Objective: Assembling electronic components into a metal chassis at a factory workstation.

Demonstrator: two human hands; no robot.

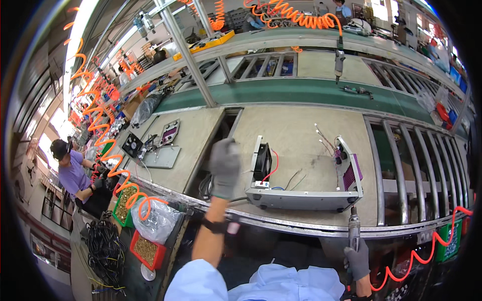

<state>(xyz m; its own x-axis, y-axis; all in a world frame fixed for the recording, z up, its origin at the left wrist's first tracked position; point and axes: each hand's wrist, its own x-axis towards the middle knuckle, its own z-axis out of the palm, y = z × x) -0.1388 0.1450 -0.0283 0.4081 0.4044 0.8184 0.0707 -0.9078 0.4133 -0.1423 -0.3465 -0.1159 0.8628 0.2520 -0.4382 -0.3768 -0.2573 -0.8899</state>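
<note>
A grey metal chassis (306,200) lies on the pale board in front of me. It carries a black fan (262,161) at its left end and a purple part (352,173) at its right end, with loose wires inside. My right hand (357,261), in a grey glove, grips a pneumatic screwdriver (354,228) that points up. Its tip is at the chassis's near right corner; whether it touches cannot be told. Left of the chassis, my gloved left hand (224,165) hovers over the gap between two boards, its fingers smeared by motion.
Metal rollers (401,170) line the right side. A second board (170,150) on the left holds another fan and panel. Red and green bins (149,251) of small brass-coloured parts stand near a black cable bundle (106,251). Orange coiled hoses (95,115) hang down. A co-worker (75,170) stands left.
</note>
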